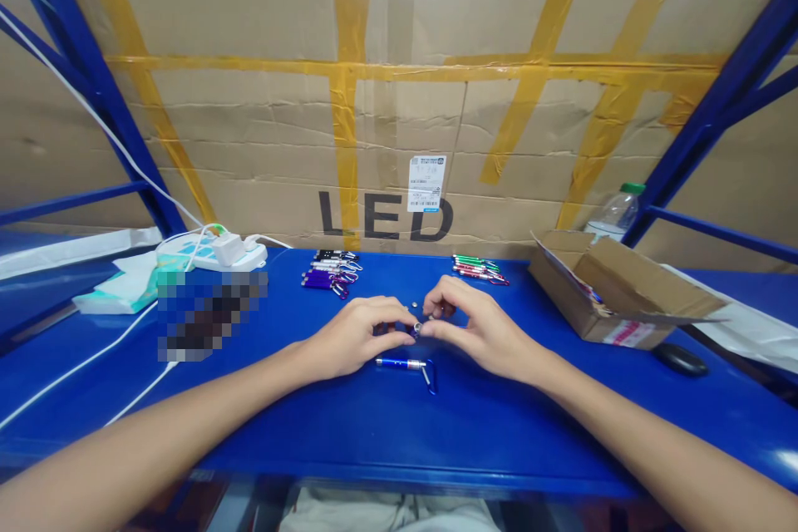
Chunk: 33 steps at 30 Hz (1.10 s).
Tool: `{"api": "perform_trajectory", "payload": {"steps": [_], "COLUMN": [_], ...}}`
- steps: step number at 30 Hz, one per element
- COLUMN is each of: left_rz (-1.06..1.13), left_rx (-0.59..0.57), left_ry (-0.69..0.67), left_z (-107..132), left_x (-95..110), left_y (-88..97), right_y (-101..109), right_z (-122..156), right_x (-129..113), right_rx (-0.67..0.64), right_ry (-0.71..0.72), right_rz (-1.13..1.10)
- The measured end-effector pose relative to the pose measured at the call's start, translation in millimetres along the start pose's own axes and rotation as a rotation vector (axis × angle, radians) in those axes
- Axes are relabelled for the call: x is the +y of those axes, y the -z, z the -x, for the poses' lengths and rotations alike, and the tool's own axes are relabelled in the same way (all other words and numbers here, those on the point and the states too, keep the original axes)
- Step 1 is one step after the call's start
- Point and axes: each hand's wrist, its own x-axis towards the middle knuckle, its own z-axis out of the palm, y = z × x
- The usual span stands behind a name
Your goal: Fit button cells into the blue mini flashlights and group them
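My left hand (pixel 367 334) is closed, with thumb and fingers around a small keychain flashlight (pixel 417 330). Only its round silvery end shows; the fingers cover the rest. My right hand (pixel 469 322) comes in from the other side, thumb and fingertips pinched close by that end. A tiny piece may be between those fingers, too small to name. Just beyond the fingertips a small silver disc (pixel 414 305) lies on the blue table (pixel 399 440). Nearer to me lies a blue keychain flashlight (pixel 399 363) with a blue carabiner clip (pixel 431 378).
Purple, silver and black flashlights (pixel 327 270) lie in a row at back left, green and red ones (pixel 479 268) at back right. An open cardboard box (pixel 573 299) stands right, beside a black mouse (pixel 682 359). A power strip (pixel 212 251) with white cables is left.
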Motion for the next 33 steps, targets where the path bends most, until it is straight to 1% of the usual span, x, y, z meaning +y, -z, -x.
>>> {"api": "perform_trajectory", "payload": {"steps": [4, 8, 11, 15, 20, 25, 27, 29, 31, 33], "left_rz": [-0.106, -0.166, -0.165, -0.172, -0.204, -0.170, -0.145, -0.117, -0.098, -0.094], "left_rx": [0.035, 0.033, 0.038, 0.035, 0.017, 0.030, 0.037, 0.049, 0.061, 0.068], "left_ry": [-0.008, -0.046, -0.070, -0.082, -0.116, -0.082, -0.065, -0.037, 0.001, 0.034], "left_z": [1, 2, 2, 3, 2, 2, 2, 2, 1, 0], "left_x": [-5, -8, -8, -8, -7, -7, -6, -7, -7, -9], "left_y": [2.1, 3.6, 3.4, 2.8, 3.7, 4.0, 3.4, 2.6, 1.8, 1.2], "right_y": [0, -9, -14, -13, -14, -12, -9, -4, 1, 3], "right_z": [-1, -1, -1, -2, -1, -1, -1, -1, 0, 1], "right_x": [-2, -7, -9, -7, -8, -7, -4, 1, 9, 16], "right_rx": [0.039, 0.004, -0.018, 0.005, -0.016, 0.027, 0.048, 0.045, -0.030, -0.138], "right_ry": [-0.058, -0.153, -0.195, -0.227, -0.220, -0.182, -0.156, -0.119, -0.095, -0.120], "right_rz": [-0.035, -0.141, -0.191, -0.202, -0.184, -0.059, 0.061, 0.232, 0.408, 0.516]}}
